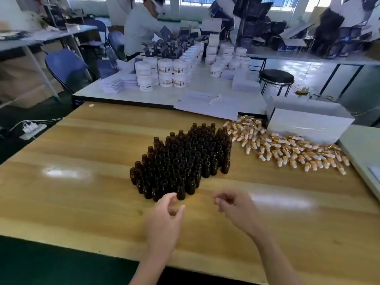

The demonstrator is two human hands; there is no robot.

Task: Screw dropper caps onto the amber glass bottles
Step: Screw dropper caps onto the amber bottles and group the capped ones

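The left hand (164, 220) and right hand (234, 207) hung apart, loosely curled and empty, just short of the packed bottles (183, 161) ahead, likely light, hard, slick, breakable glass best gripped round the body; small caps (287, 151) lay beyond the right hand.

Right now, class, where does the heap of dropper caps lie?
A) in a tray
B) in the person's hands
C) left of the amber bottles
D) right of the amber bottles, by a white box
D: the dropper caps lie loose on the wooden table, right of the amber bottles and beside the white box.
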